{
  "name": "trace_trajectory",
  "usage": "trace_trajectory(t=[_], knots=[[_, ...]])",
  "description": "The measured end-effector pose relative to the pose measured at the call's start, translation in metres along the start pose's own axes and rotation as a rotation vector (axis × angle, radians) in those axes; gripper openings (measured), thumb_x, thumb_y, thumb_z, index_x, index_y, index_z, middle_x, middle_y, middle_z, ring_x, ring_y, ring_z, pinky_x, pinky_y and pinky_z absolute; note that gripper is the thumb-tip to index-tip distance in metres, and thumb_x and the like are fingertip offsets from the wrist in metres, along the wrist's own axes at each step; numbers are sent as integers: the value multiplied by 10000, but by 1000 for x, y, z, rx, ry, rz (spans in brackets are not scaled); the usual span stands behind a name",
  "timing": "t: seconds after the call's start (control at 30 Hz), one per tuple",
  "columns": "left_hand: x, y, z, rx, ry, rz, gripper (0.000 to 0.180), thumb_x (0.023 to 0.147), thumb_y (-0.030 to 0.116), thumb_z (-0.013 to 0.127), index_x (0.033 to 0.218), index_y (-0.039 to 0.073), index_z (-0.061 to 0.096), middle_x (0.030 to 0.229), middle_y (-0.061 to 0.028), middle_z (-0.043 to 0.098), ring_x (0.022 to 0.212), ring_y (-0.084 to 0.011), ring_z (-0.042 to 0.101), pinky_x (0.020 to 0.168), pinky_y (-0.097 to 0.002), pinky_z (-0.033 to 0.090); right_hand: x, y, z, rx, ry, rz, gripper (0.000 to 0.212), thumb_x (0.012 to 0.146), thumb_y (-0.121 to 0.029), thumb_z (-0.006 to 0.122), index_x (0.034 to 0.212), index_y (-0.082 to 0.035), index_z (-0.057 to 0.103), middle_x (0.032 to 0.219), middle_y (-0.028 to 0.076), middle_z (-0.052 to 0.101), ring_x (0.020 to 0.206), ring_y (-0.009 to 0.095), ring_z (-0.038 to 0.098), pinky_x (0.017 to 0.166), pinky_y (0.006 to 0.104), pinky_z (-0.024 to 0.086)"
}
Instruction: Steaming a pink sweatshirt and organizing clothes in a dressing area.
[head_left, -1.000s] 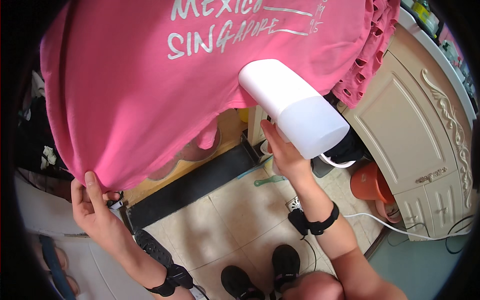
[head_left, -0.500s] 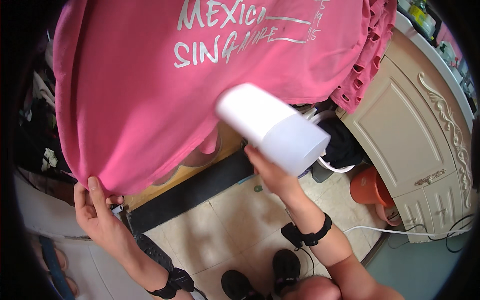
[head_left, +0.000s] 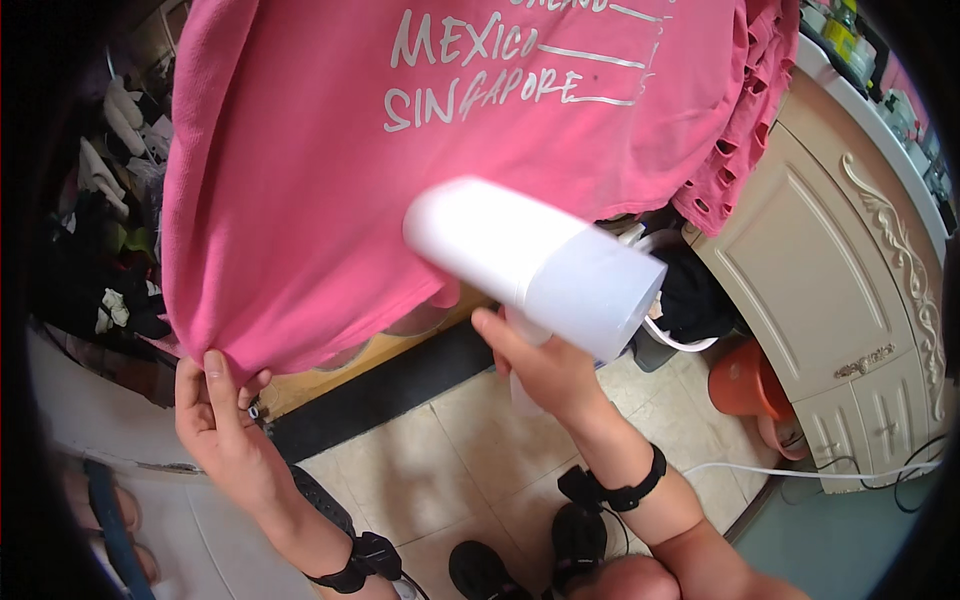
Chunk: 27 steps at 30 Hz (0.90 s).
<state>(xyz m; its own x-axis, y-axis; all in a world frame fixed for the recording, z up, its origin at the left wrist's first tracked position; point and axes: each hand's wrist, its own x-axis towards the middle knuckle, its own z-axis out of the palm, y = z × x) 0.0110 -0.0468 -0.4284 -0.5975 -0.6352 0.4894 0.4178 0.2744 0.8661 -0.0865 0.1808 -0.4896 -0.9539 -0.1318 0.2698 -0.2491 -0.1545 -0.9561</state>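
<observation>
A pink sweatshirt-like garment (head_left: 300, 200) with white lettering hangs in front of me, its right side edged with cut-out slits. Its lower left corner is pinched between the thumb and fingers of my left hand (head_left: 222, 405), which draws the hem outward. My right hand (head_left: 550, 375) is wrapped round the handle of a white handheld garment steamer (head_left: 480, 235) with a translucent water tank. The steamer's rounded head points up and left, over the lower middle of the cloth. Whether it touches the fabric I cannot tell.
At the right stands a cream cabinet (head_left: 790, 240) with carved trim, bottles along its top. An orange bucket (head_left: 745, 380) and a white-rimmed basin of dark cloth (head_left: 690, 300) sit beside it. A white cable (head_left: 760, 467) crosses low right. Mixed clothes (head_left: 110, 200) lie at left.
My left hand has shifted right and slightly up, bringing the garment's corner with it. The steamer's head has moved a little left across the cloth.
</observation>
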Motion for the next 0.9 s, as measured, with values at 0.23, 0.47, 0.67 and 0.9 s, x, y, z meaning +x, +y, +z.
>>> trace_trajectory(t=[0.23,0.47,0.67,0.9], knots=[[-3,14,-5,11,50,-8,183,1000,193,567,998,13,599,848,-17,598,700,-51,569,596,-206,497,19,-31,-1,177,99,66,200,869,-134,702,843,-13,544,590,30,523,487,129,523,463,276,428],[-6,16,-9,-4,1,-43,183,1003,193,558,967,17,592,769,-6,583,585,-37,524,492,-195,438,-1,11,-4,181,189,188,269,850,-94,723,985,-2,510,633,36,540,494,133,524,465,284,444],[-6,19,-11,-24,-38,-44,193,1007,188,536,975,10,603,741,2,560,543,-39,482,480,-198,437,3,6,-15,174,256,166,218,867,-122,701,900,-9,517,626,44,537,494,135,533,460,273,436],[-9,14,-6,-3,-100,-88,242,1016,199,505,1030,-18,612,809,-26,606,606,-65,552,501,-216,470,-17,1,-7,103,82,236,198,851,-48,695,953,3,533,703,48,541,522,129,534,465,274,442]])
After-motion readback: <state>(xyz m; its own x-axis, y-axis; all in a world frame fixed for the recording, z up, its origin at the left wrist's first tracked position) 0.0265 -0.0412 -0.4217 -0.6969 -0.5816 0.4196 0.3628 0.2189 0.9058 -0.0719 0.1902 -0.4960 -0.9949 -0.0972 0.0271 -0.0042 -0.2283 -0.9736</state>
